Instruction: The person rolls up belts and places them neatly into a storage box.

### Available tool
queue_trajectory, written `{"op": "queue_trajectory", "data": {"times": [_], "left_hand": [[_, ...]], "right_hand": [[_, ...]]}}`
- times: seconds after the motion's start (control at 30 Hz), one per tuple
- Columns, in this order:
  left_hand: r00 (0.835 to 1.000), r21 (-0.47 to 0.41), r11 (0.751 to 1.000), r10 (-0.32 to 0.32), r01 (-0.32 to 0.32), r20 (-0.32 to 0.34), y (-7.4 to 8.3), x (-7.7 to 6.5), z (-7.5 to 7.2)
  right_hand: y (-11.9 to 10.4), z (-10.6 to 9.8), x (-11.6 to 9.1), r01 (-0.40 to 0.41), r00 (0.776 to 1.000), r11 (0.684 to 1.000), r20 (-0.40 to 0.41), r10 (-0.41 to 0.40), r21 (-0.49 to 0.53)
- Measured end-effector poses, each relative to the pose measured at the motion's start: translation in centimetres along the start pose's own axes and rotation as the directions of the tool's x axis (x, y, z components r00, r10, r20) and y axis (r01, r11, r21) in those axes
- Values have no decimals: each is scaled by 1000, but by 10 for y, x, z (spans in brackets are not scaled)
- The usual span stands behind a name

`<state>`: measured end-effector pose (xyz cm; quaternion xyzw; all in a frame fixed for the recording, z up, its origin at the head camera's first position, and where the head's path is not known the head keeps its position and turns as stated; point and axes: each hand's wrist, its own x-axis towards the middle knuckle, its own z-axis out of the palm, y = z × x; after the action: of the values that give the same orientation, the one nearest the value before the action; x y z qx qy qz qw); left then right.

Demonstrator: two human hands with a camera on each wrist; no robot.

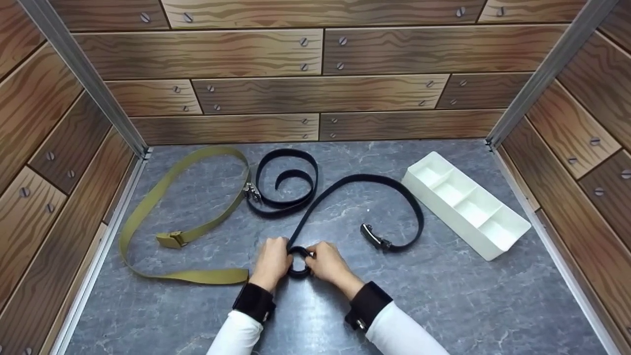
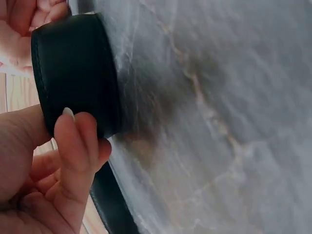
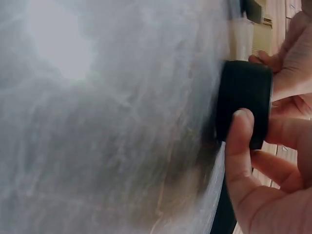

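A black belt lies in front of me with one end wound into a small coil (image 1: 298,274). My left hand (image 1: 272,260) pinches the coil's left side, my right hand (image 1: 329,262) its right side. From the coil, the strap (image 1: 365,177) runs away from me and curves round to the right, ending in a dark metal buckle (image 1: 375,237). In the left wrist view, thumb and fingers of the left hand (image 2: 66,175) grip the edges of the coiled strap (image 2: 75,73). The right wrist view has the right hand's fingers (image 3: 239,151) on the coil (image 3: 243,92), which stands on its edge.
An olive webbing belt (image 1: 143,209) with its buckle (image 1: 169,240) lies in a wide loop at left. Behind the hands is another black belt (image 1: 316,170), loosely spiralled. At right stands a white box (image 1: 448,222) with several compartments. Wood-patterned walls (image 1: 256,54) enclose the grey surface.
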<state>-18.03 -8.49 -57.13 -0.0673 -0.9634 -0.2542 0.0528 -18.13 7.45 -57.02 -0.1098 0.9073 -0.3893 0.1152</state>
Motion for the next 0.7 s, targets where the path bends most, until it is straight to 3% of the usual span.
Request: {"op": "queue_trajectory", "data": {"times": [0.17, 0.3, 0.43, 0.57, 0.7], "left_hand": [[999, 60, 997, 38, -38, -6, 4, 3, -3], [998, 98, 993, 65, -65, -2, 4, 5, -3], [999, 82, 996, 35, -36, 7, 3, 5, -2], [999, 36, 998, 54, -54, 6, 1, 5, -2], [994, 30, 993, 110, -111, 24, -1, 4, -4]], "right_hand": [[1, 1, 2, 99, 995, 986, -5, -101, -134], [2, 2, 2, 178, 983, 970, -18, -184, -167], [2, 3, -1, 122, 992, 986, -30, -126, -115], [1, 4, -4, 29, 999, 999, -41, -30, -35], [1, 4, -2, 88, 994, 991, -60, -94, -100]]}}
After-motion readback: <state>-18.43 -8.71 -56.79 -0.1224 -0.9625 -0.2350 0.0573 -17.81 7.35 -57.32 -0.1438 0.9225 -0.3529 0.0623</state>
